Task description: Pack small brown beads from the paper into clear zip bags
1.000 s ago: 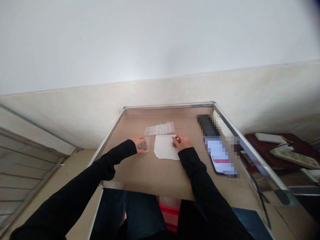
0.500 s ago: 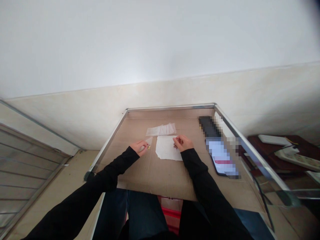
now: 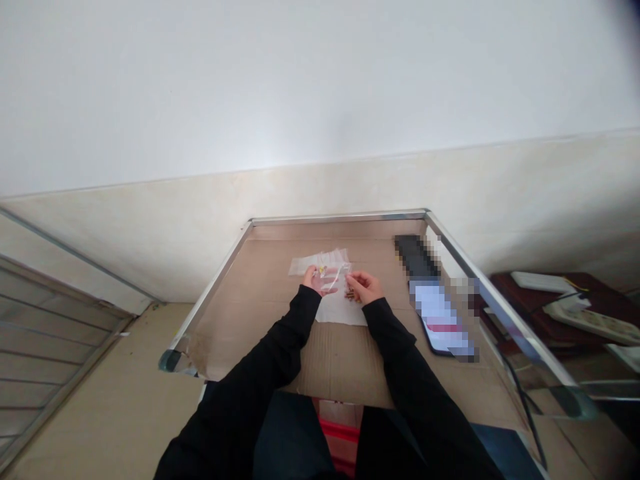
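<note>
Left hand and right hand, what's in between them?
In the head view, a clear plastic bag is between the left hand and the right hand, over a white paper sheet.

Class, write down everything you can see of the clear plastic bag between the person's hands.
The clear plastic bag is small, thin and see-through, with glossy creases catching the light. It is raised between the left hand and the right hand, touching both, above a white sheet of paper on brown cardboard. Its edges are hard to make out, and its contents cannot be told.
</note>
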Action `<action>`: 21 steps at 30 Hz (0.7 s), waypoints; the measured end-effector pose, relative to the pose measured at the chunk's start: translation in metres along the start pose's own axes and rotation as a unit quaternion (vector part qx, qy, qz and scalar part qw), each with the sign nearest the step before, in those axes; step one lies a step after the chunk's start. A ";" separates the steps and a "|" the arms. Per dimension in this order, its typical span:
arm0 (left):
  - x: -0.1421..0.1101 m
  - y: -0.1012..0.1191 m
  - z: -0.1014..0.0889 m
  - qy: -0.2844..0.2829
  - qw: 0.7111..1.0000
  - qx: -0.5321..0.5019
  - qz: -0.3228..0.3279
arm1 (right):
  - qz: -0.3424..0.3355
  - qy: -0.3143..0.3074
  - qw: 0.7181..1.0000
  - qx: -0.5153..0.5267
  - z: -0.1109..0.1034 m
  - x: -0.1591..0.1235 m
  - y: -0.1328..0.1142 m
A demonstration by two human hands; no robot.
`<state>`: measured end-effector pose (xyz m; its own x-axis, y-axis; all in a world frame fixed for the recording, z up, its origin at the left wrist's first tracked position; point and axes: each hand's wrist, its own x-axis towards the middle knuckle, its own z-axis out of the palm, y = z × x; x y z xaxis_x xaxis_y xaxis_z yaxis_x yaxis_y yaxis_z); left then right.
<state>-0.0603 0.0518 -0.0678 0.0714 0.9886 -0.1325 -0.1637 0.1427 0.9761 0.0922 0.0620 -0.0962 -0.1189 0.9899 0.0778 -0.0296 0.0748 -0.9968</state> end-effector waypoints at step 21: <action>-0.014 -0.033 0.030 0.174 0.955 0.122 0.207 | -0.101 0.108 0.959 -0.241 0.005 -0.011 -0.006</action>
<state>-0.0262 0.0316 -0.0934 -0.2874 0.9204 0.2650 0.1302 -0.2365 0.9629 0.0891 0.0502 -0.0906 0.0513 0.9471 0.3168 0.4377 0.2638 -0.8595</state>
